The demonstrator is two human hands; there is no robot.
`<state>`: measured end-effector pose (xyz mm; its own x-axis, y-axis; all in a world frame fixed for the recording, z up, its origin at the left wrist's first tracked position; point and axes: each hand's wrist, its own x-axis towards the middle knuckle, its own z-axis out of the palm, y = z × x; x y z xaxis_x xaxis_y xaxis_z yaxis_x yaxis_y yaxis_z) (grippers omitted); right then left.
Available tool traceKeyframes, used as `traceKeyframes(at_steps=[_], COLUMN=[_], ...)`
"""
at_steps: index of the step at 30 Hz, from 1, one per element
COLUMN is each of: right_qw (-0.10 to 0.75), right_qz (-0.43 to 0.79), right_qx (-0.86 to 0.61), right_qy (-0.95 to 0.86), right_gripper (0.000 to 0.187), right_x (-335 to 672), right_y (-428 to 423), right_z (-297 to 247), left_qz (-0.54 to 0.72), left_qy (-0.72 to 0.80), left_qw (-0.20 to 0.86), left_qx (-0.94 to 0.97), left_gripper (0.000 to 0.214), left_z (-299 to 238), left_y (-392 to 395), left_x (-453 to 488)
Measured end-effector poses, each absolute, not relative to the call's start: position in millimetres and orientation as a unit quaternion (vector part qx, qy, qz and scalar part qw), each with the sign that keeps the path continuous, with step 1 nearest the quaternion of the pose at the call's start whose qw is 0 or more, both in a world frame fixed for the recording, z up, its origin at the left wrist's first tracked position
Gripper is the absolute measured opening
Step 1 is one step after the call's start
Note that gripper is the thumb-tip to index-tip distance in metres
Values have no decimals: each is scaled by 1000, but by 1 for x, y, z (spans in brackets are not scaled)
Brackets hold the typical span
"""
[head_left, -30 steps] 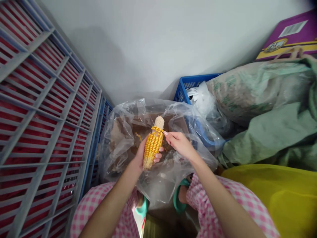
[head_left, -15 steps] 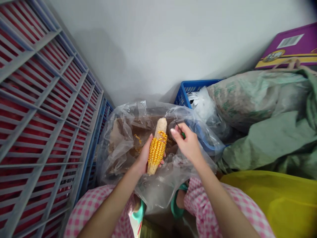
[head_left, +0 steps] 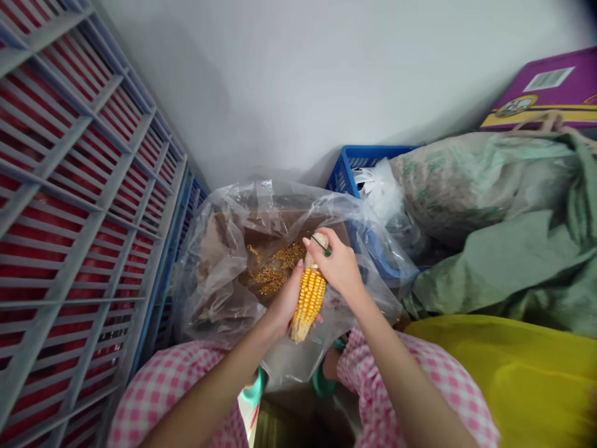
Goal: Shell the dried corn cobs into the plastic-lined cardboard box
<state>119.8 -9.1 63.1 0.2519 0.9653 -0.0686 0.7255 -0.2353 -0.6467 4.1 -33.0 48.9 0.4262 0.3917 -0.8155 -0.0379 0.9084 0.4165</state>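
Observation:
My left hand (head_left: 288,300) is wrapped round a corn cob (head_left: 308,298) from its left side. Yellow kernels cover the lower part of the cob, while its top end is bare and pale. At that bare end, my right hand (head_left: 336,261) pinches a small dark tool with a green handle (head_left: 328,252) and a thin shaft. Its tip lies across the cob, and I cannot make out its exact kind. Below the hands, loose kernels (head_left: 273,274) lie in a clear plastic bag (head_left: 219,249) that lines a cardboard box.
A stack of grey-blue slatted crates (head_left: 93,205) rises at the left. Behind, to the right, a blue basket (head_left: 342,171) holds white plastic bags. Full sacks (head_left: 466,180), a purple box (head_left: 555,93) and something yellow (head_left: 504,373) line the right side. A white wall (head_left: 280,87) closes the back.
The cob has shifted right and toward me in my left hand. My right hand, formerly apart from it, has come onto its bare end with the tool. More loose kernels show in the bag.

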Motion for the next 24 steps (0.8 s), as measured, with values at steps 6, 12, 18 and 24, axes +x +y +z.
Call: traceKeyframes(at_steps=[6,12,18,24], right_qw=[251,397,449,458], right_qz=[258,268,383,565], right_qx=[-766,-722,-676,-612], right_qy=[-532,-500,-442,-310], right_gripper=[56,29,41,44], right_x=[112,110,119,129], right_y=[-3,0,0,1], right_z=[51,34,40,42], left_qz=[260,259,201,294], left_qy=[560,571,535,488], left_qw=[745,727,801,795], left_qx=[253,278,180,207], left_gripper=[50,49,58,36], left_z=[48,41,47,46], left_y=[-42,-47,-42,-32], left_x=[11,10,7,2])
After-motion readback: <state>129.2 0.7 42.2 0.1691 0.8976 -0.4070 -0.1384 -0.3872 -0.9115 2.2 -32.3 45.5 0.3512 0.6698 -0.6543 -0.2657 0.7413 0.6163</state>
